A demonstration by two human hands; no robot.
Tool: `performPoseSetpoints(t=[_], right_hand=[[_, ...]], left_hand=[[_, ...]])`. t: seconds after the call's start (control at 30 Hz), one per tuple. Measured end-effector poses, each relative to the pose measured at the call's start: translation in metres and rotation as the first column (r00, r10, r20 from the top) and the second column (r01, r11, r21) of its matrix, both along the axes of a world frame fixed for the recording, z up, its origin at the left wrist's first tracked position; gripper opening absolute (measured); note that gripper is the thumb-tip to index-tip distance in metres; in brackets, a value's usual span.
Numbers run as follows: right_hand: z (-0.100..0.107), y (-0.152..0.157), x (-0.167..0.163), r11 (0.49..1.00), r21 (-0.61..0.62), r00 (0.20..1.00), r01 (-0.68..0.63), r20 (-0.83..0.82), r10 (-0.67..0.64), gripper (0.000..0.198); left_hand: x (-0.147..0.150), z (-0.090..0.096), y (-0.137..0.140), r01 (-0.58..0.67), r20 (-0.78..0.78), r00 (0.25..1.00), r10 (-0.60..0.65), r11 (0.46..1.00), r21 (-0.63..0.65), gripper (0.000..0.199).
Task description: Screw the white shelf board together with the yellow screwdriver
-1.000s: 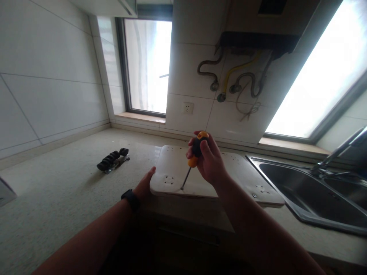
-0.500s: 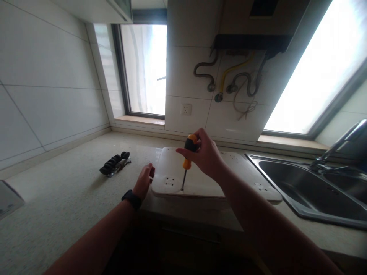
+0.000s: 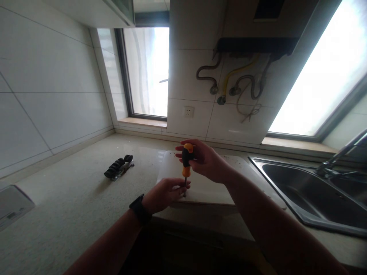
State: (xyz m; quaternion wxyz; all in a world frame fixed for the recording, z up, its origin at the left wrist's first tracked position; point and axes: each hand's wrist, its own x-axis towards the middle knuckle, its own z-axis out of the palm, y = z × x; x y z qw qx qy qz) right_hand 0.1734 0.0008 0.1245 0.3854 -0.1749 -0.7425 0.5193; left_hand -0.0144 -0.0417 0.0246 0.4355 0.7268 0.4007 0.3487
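Observation:
An orange and black screwdriver (image 3: pixel 187 160) stands nearly upright, its tip down at the near edge of a white panel (image 3: pixel 212 183) with rounded corners and small holes. Around its handle are the fingers of my right hand (image 3: pixel 208 160). My left hand (image 3: pixel 168 193), a dark watch on its wrist, reaches over the panel's near left part. Its fingertips pinch at the lower shaft by the tip. Whether a screw sits under the tip is too small to tell.
Dark ridged objects (image 3: pixel 119 167) lie on the counter (image 3: pixel 77 202) to the left, with a white box-like thing (image 3: pixel 14 206) at the far left. A steel sink (image 3: pixel 286 183) with a tap (image 3: pixel 341 152) is on the right. Pipes (image 3: pixel 226 84) hang on the back wall.
My left hand has moved right from the panel's left edge to the screwdriver's shaft. My right hand's fingers have shifted on the handle, which is more upright. The view has tilted slightly.

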Motion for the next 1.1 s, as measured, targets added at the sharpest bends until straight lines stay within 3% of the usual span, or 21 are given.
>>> performPoseSetpoints(t=[0.13,0.23,0.3,0.67,0.8,1.0,1.1], right_hand=[[0.003,-0.004,0.000,0.990,0.100,0.989,0.100,0.099,-0.110,0.054],[0.006,-0.008,0.000,0.938,0.277,0.943,0.210,0.194,-0.269,0.058],[0.007,-0.010,0.000,0.913,0.333,0.930,0.236,0.195,-0.312,0.058],[0.011,-0.018,-0.001,0.937,0.216,0.947,0.275,0.108,-0.303,0.053],[0.012,-0.018,0.002,0.923,0.269,0.941,0.274,0.125,-0.315,0.046],[0.008,-0.011,0.007,0.951,0.197,0.963,0.237,0.084,-0.257,0.061],[0.008,-0.012,0.008,0.971,0.154,0.979,0.183,0.067,-0.195,0.062]], left_hand=[[0.004,-0.006,0.003,-0.055,0.023,0.998,0.055,0.998,-0.019,0.028],[0.005,-0.007,0.004,-0.125,-0.007,0.992,0.125,0.992,0.012,0.025],[0.006,-0.007,0.003,-0.161,-0.015,0.987,0.161,0.987,0.025,0.027],[0.013,-0.006,0.000,-0.315,-0.120,0.935,0.333,0.937,0.152,0.038],[0.012,-0.003,-0.001,-0.289,-0.104,0.948,0.302,0.949,0.127,0.036],[0.004,0.001,0.000,-0.017,0.059,0.998,0.019,0.999,-0.038,0.040],[0.003,-0.001,0.002,-0.038,0.030,0.999,0.038,0.999,-0.004,0.034]])
